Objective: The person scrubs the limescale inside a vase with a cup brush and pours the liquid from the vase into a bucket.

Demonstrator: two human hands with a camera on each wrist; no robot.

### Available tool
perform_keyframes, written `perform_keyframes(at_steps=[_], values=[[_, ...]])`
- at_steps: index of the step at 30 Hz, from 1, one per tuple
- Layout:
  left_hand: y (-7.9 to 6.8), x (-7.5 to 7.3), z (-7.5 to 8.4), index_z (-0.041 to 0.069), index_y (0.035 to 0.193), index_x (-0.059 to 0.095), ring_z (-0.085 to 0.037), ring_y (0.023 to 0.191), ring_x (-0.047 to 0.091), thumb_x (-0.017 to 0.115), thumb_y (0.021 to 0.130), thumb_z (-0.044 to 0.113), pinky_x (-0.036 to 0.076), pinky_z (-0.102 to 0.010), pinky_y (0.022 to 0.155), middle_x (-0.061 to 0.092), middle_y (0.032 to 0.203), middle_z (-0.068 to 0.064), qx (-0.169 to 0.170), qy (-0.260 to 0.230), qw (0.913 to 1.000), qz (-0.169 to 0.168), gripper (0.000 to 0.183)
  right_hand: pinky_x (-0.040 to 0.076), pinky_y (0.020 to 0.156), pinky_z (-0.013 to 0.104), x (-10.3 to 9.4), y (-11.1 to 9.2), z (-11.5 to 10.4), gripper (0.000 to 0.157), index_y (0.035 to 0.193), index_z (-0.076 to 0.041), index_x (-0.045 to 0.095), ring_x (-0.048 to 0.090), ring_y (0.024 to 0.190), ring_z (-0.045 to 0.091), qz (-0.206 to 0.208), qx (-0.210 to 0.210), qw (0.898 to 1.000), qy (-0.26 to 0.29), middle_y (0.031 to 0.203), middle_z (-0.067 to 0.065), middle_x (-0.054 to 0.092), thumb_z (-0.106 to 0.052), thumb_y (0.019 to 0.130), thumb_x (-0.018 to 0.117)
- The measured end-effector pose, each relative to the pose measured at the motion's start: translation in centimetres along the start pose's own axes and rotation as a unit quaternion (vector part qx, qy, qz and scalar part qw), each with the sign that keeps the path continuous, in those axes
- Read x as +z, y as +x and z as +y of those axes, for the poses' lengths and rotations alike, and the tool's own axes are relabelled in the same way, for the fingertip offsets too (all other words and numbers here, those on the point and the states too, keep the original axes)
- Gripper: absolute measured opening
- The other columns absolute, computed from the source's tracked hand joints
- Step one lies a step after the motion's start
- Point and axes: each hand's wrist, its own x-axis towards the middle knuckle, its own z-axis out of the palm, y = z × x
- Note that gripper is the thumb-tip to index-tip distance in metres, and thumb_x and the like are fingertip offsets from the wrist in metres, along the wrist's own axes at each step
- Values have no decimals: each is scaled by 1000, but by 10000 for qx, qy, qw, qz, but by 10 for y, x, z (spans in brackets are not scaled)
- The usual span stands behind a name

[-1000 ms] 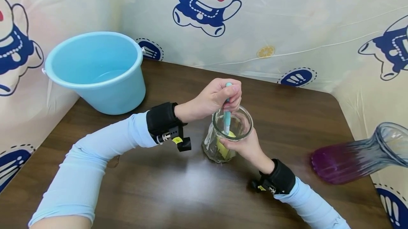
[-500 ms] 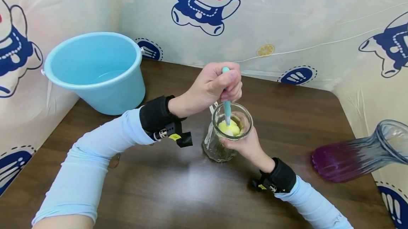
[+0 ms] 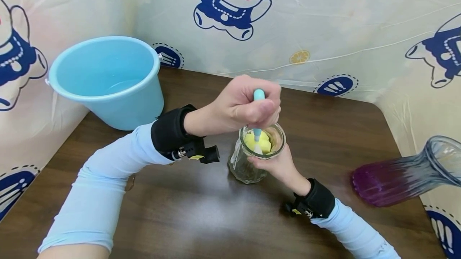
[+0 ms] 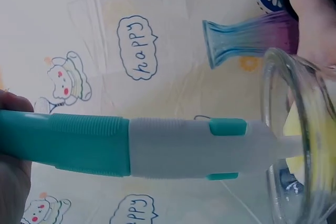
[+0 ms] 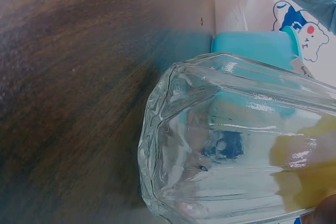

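Note:
My left hand grips the teal and white handle of a sponge bottle brush from above. The brush's yellow sponge head sits inside a clear glass vase, high up near its mouth. In the left wrist view, the white neck of the brush passes through the round glass rim. My right hand holds the vase around its upper part, on the right side. The vase stands on the table, and its faceted base shows in the right wrist view. Yellow sponge appears through the glass there.
A light blue bucket stands at the back left of the brown wooden table. On the right, a purple-to-blue glass vase stands near the table edge. A printed cloth hangs behind the table.
The sponge has come up from deep in the vase to near its mouth. My left hand rose, then dipped slightly and shifted right. My right hand and the vase have stayed put.

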Motion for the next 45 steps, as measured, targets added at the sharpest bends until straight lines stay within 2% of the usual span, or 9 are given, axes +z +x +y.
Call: perform_keyframes(at_steps=[5,9,14,22,26,31,35,41,45], values=[[-5,0,-10,-1,62,40,-13,44,36,47,90,17,27,-27,45,36,50,-5,-299,244,9991,-183,34,42,84,21,-1,0,0,67,116,9,43,51,94,7,-86,27,9999,-62,107,4,53,13,58,74],[-11,0,-21,-1,63,42,-11,46,32,42,82,-2,24,-24,47,35,51,-4,-377,955,9945,-224,19,43,84,24,-1,0,-2,67,118,9,42,51,95,17,-143,36,9998,-130,108,9,53,10,59,74],[-16,2,-35,2,64,43,-9,49,28,42,82,-5,22,-21,49,30,55,2,-593,1705,9828,-397,19,45,82,27,-2,-2,-3,70,120,10,40,52,94,22,-178,114,9996,-178,109,6,51,10,59,74],[-12,2,-40,3,61,39,-10,45,33,42,86,-5,28,-22,47,31,54,7,-1118,1240,9845,-543,26,45,78,43,-3,-2,-4,57,108,10,45,53,88,31,-124,194,9994,-262,102,13,54,10,59,74],[-6,6,-35,4,61,40,-11,42,37,42,86,-7,30,-22,46,34,52,5,-1187,1095,9854,-535,27,46,79,40,-1,-2,-3,57,107,11,45,53,89,21,-126,133,9994,-285,102,16,54,10,59,75],[8,13,-25,6,61,40,-12,43,39,44,86,-4,30,-22,48,34,54,6,-1258,1217,9830,-557,27,44,80,24,-1,-1,-1,55,107,10,47,53,89,5,-173,-25,9997,-181,101,10,55,12,59,74],[23,19,-16,10,60,39,-11,43,39,45,87,-2,30,-22,47,35,51,5,-1279,1363,9807,-580,30,43,81,20,-2,-2,-1,57,109,10,47,52,90,4,-215,-98,9996,-125,102,9,54,13,59,74],[48,30,-3,13,60,35,-13,42,39,46,89,4,30,-23,45,35,50,0,-1205,1630,9775,-579,32,41,84,18,0,-1,-4,66,113,10,44,50,93,1,-47,-74,9991,-419,104,19,54,11,56,76],[58,32,-1,10,61,31,-19,43,34,46,91,6,28,-24,45,30,52,-4,-1552,1390,9768,-494,33,40,84,17,1,-1,-4,69,114,10,42,48,94,2,6,-167,9976,-679,105,23,53,9,56,78]])
